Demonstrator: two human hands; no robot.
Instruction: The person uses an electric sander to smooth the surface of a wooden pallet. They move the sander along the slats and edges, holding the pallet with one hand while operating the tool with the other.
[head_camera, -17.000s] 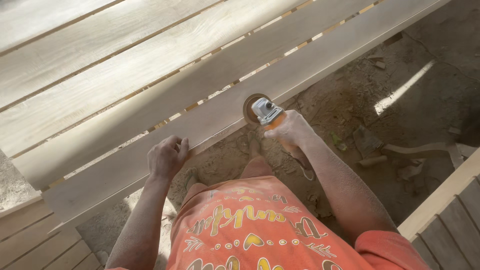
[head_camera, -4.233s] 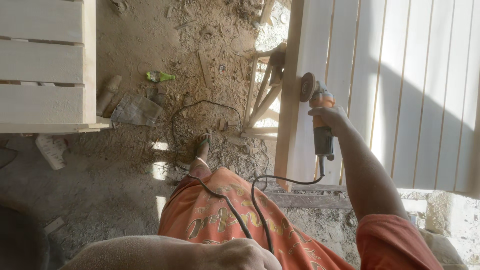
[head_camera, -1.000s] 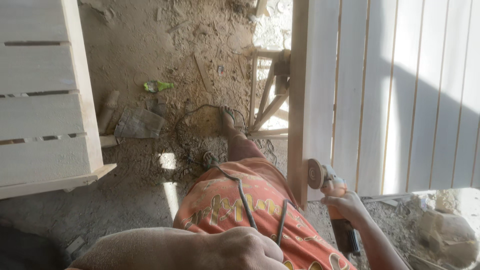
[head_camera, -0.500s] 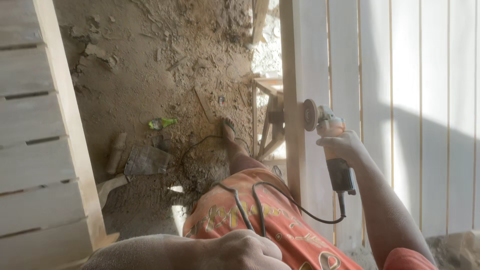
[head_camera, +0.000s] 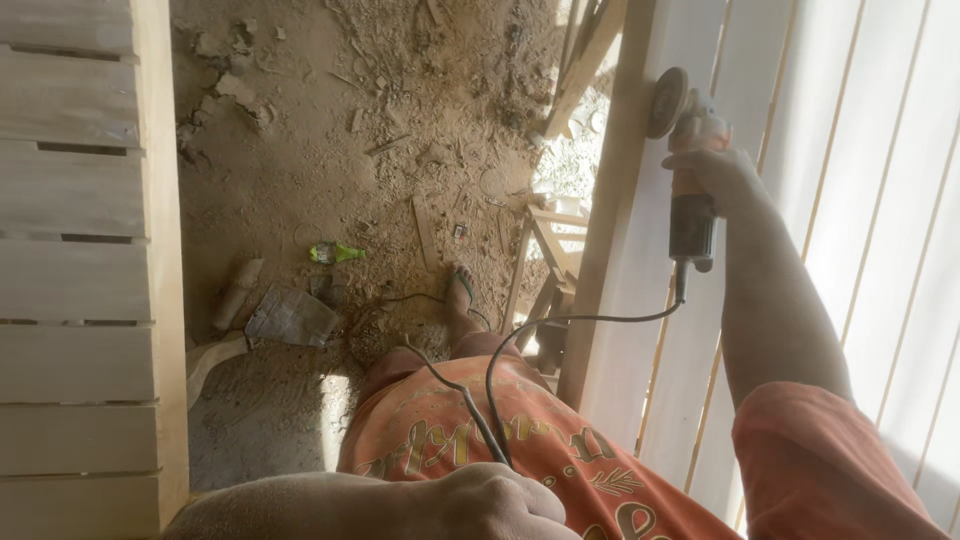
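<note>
While dusty, a dirt floor (head_camera: 330, 150); right hand (head_camera: 715, 175) gripping grinder (head_camera: 685, 160), left hand (head_camera: 490, 505) fisted around cord (head_camera: 470, 400).

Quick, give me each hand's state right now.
Left hand: closed in a fist on the black power cord.
Right hand: closed around the angle grinder.

Daylight scene, warm hazy cast, low contrast. Strongest light from right: white slatted panel (head_camera: 860, 200) blown out, slat detail washed near right edge. Small sun patch on dirt floor (head_camera: 330, 400) by lower centre. Left slat panel (head_camera: 80, 250) evenly lit, soft shadow lines in gaps. Left hand (head_camera: 490, 505) at bottom edge close, slightly soft. Right hand (head_camera: 715, 170) and grinder (head_camera: 685, 150) reasonably sharp. Mild wide-angle stretch at edges.
</note>
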